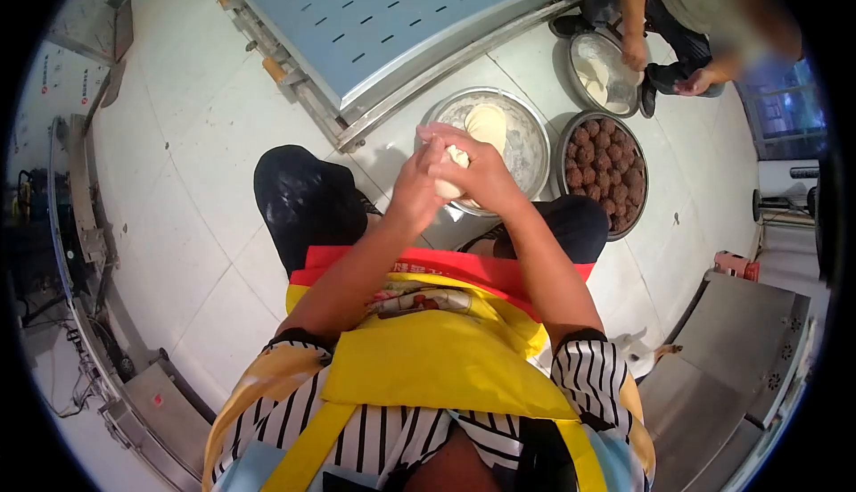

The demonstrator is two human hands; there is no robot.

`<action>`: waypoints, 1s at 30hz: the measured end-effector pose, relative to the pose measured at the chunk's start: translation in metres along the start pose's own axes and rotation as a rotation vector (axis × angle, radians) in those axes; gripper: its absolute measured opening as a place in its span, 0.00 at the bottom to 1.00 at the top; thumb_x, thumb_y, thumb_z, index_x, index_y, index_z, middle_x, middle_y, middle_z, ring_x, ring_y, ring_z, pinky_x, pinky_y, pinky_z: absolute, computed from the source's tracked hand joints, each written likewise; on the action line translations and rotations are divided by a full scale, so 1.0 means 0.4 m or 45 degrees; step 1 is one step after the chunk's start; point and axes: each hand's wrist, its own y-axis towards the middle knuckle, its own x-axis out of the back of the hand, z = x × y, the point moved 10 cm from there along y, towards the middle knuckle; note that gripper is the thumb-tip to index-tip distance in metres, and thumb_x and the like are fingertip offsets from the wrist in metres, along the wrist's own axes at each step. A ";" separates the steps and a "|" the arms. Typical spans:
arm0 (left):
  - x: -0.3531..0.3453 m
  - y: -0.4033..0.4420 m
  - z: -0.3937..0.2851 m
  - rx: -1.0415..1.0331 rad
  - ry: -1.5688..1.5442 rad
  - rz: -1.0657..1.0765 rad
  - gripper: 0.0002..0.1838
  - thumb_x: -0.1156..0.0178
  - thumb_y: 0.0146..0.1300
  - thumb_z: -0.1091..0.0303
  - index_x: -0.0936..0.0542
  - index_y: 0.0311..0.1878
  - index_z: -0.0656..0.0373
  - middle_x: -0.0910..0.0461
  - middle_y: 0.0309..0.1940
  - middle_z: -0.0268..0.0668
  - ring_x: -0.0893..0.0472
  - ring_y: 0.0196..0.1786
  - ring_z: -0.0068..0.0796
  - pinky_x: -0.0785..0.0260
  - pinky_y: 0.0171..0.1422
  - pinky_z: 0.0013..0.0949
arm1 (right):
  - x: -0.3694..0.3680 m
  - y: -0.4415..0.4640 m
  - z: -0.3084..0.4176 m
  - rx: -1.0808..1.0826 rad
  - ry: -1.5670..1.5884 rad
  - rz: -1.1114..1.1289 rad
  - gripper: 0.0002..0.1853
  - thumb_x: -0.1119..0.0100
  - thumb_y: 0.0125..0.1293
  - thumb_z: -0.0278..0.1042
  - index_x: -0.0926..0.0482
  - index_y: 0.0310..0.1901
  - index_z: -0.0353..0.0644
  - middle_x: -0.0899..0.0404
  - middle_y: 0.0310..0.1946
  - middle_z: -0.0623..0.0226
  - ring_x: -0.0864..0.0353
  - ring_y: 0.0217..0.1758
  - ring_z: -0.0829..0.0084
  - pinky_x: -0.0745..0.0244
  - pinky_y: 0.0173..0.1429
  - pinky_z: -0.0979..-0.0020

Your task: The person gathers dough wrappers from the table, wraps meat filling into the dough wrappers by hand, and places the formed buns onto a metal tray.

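Note:
Both of my hands are cupped around one piece of pale dough (448, 187), above the near left part of a round metal basin (531, 149). My left hand (417, 187) wraps it from the left, and my right hand (482, 173) closes over it from the right. A gathered bit of dough shows between the fingers at the top. Inside the basin, just beyond my hands, lie stacked flat rounds of dough (487, 124); the basin's floor is dusted with flour. Whether the dough in my hands has a filling is hidden.
Right of the basin stands a round tray (563, 173) of dark brown balls (606, 166). Behind it, another person (704, 10) sits by a second basin (584, 43) holding dough. A large slotted metal panel (401, 10) lies ahead on a frame. Metal cabinets (731, 340) stand at right.

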 end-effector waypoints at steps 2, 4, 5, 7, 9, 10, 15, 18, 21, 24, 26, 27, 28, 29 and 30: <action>0.003 0.001 0.008 0.226 0.185 0.066 0.28 0.56 0.67 0.41 0.34 0.60 0.53 0.27 0.54 0.37 0.24 0.54 0.34 0.26 0.51 0.49 | 0.001 -0.013 -0.025 -0.051 0.049 0.001 0.17 0.35 0.57 0.41 0.19 0.41 0.36 0.19 0.42 0.56 0.21 0.49 0.63 0.29 0.53 0.67; -0.003 0.005 0.009 0.284 0.209 0.072 0.28 0.55 0.68 0.42 0.34 0.59 0.54 0.27 0.52 0.36 0.22 0.52 0.33 0.24 0.48 0.47 | 0.010 -0.011 -0.074 -0.225 0.033 -0.091 0.17 0.35 0.56 0.41 0.19 0.41 0.36 0.20 0.46 0.54 0.24 0.53 0.59 0.31 0.56 0.65; -0.009 0.006 0.009 0.233 0.138 0.035 0.27 0.55 0.68 0.42 0.33 0.58 0.54 0.26 0.51 0.36 0.22 0.51 0.32 0.23 0.47 0.46 | 0.007 -0.004 -0.073 -0.241 0.054 -0.076 0.19 0.35 0.55 0.43 0.20 0.43 0.37 0.21 0.46 0.54 0.25 0.53 0.56 0.32 0.57 0.63; 0.011 0.004 -0.001 0.144 0.097 -0.041 0.27 0.53 0.67 0.43 0.32 0.57 0.57 0.26 0.49 0.37 0.21 0.47 0.30 0.22 0.44 0.43 | 0.000 -0.004 -0.061 -0.288 0.107 -0.046 0.23 0.34 0.54 0.45 0.22 0.47 0.38 0.22 0.46 0.52 0.27 0.55 0.51 0.34 0.60 0.60; 0.036 0.020 -0.012 0.061 0.156 -0.097 0.27 0.50 0.66 0.45 0.31 0.55 0.60 0.25 0.44 0.38 0.21 0.43 0.28 0.22 0.41 0.38 | 0.033 0.000 0.057 0.177 -0.479 -0.158 0.28 0.34 0.53 0.49 0.25 0.52 0.40 0.21 0.41 0.54 0.25 0.49 0.51 0.32 0.56 0.60; 0.051 0.035 -0.024 -0.028 0.230 -0.105 0.26 0.49 0.66 0.46 0.30 0.53 0.60 0.25 0.43 0.38 0.21 0.42 0.27 0.23 0.41 0.35 | 0.035 -0.003 0.085 0.266 -0.672 -0.171 0.28 0.34 0.53 0.50 0.25 0.51 0.41 0.21 0.38 0.55 0.24 0.45 0.52 0.31 0.51 0.60; 0.088 0.054 -0.064 -0.305 0.539 -0.235 0.19 0.47 0.67 0.54 0.27 0.50 0.62 0.23 0.39 0.38 0.25 0.43 0.23 0.32 0.49 0.29 | 0.029 -0.011 0.103 0.253 -1.104 -0.173 0.18 0.38 0.57 0.50 0.32 0.29 0.44 0.24 0.20 0.64 0.23 0.21 0.61 0.32 0.21 0.64; 0.073 0.042 -0.095 -0.442 0.709 -0.256 0.18 0.48 0.68 0.56 0.27 0.51 0.62 0.23 0.41 0.38 0.26 0.46 0.25 0.34 0.53 0.31 | 0.034 -0.009 0.115 0.337 -1.106 -0.202 0.14 0.38 0.58 0.45 0.27 0.34 0.43 0.25 0.18 0.62 0.24 0.21 0.58 0.31 0.23 0.64; 0.055 0.024 -0.125 -0.607 0.890 -0.271 0.18 0.51 0.69 0.55 0.27 0.52 0.61 0.23 0.43 0.39 0.26 0.49 0.27 0.34 0.54 0.30 | 0.031 -0.006 0.125 0.404 -1.148 -0.188 0.15 0.39 0.58 0.43 0.32 0.28 0.43 0.26 0.19 0.64 0.23 0.22 0.62 0.30 0.23 0.63; 0.067 0.036 -0.115 -0.474 0.626 -0.219 0.20 0.55 0.70 0.51 0.27 0.51 0.58 0.23 0.45 0.41 0.24 0.49 0.32 0.32 0.51 0.31 | 0.028 0.003 0.123 0.471 -1.101 -0.125 0.12 0.40 0.59 0.39 0.31 0.28 0.42 0.26 0.20 0.62 0.23 0.23 0.60 0.29 0.24 0.63; 0.050 0.045 -0.063 -0.025 0.257 -0.070 0.23 0.58 0.70 0.46 0.27 0.51 0.56 0.23 0.45 0.40 0.22 0.44 0.34 0.29 0.45 0.31 | 0.021 0.005 0.140 0.517 -1.013 -0.001 0.09 0.41 0.60 0.34 0.30 0.29 0.41 0.28 0.20 0.59 0.24 0.24 0.57 0.31 0.25 0.61; 0.017 0.025 -0.026 0.328 0.049 0.048 0.25 0.60 0.70 0.44 0.26 0.50 0.54 0.23 0.43 0.40 0.21 0.40 0.33 0.27 0.41 0.31 | 0.016 0.003 0.149 0.537 -0.966 0.064 0.08 0.41 0.60 0.32 0.30 0.29 0.41 0.28 0.21 0.58 0.24 0.24 0.55 0.32 0.26 0.60; -0.014 -0.008 0.009 0.674 -0.164 0.168 0.26 0.62 0.70 0.41 0.26 0.50 0.53 0.23 0.42 0.39 0.20 0.36 0.33 0.26 0.36 0.31 | 0.016 0.003 0.150 0.520 -0.973 0.096 0.07 0.41 0.60 0.31 0.29 0.30 0.40 0.28 0.22 0.57 0.24 0.25 0.55 0.31 0.27 0.60; -0.034 -0.017 0.034 0.786 -0.295 0.462 0.25 0.59 0.68 0.40 0.29 0.52 0.50 0.22 0.42 0.39 0.20 0.31 0.37 0.27 0.32 0.31 | 0.017 0.005 0.150 0.509 -0.981 0.126 0.06 0.42 0.60 0.31 0.28 0.31 0.40 0.27 0.22 0.57 0.24 0.26 0.55 0.30 0.28 0.60; 0.008 0.021 0.030 0.555 -0.207 0.410 0.24 0.59 0.68 0.41 0.30 0.54 0.50 0.22 0.43 0.38 0.20 0.32 0.38 0.27 0.34 0.31 | 0.017 0.009 0.150 0.497 -0.988 0.152 0.06 0.42 0.60 0.30 0.28 0.32 0.40 0.26 0.23 0.56 0.24 0.27 0.54 0.30 0.30 0.60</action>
